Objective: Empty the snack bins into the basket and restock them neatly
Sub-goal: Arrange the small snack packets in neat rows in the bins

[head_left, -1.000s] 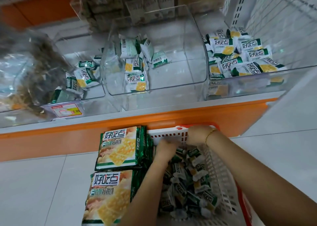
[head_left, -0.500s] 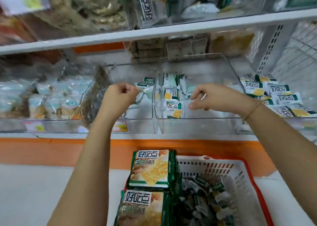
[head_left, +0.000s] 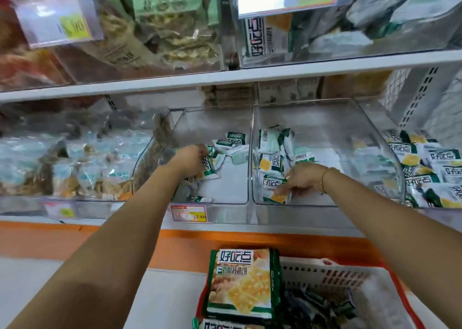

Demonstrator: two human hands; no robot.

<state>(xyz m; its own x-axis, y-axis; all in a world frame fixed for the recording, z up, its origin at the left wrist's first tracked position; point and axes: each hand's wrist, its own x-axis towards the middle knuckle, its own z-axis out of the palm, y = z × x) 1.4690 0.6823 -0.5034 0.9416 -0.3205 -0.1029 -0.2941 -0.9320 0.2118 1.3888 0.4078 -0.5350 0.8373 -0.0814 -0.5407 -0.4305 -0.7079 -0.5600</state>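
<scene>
Your left hand [head_left: 190, 158] is curling round a green-and-white packet [head_left: 208, 166] inside the left bin [head_left: 232, 186] and gripping it. More loose packets are lying just beyond and below your knuckles. Your right hand [head_left: 301, 180] is reaching into the middle bin [head_left: 350, 153], its fingers bending down onto the front packet [head_left: 273, 187] and pinching it, with others piled just behind those fingertips.

You are probably clearing both bins at once, so be gathering several packets per grab, sweeping the far ones toward your palm first. Be lifting over the front lip rather than dragging against it. The basket [head_left: 325, 271] is sitting below your wrists, with the large packs [head_left: 241, 283] at its left end. Be releasing low so nothing is bouncing out.
</scene>
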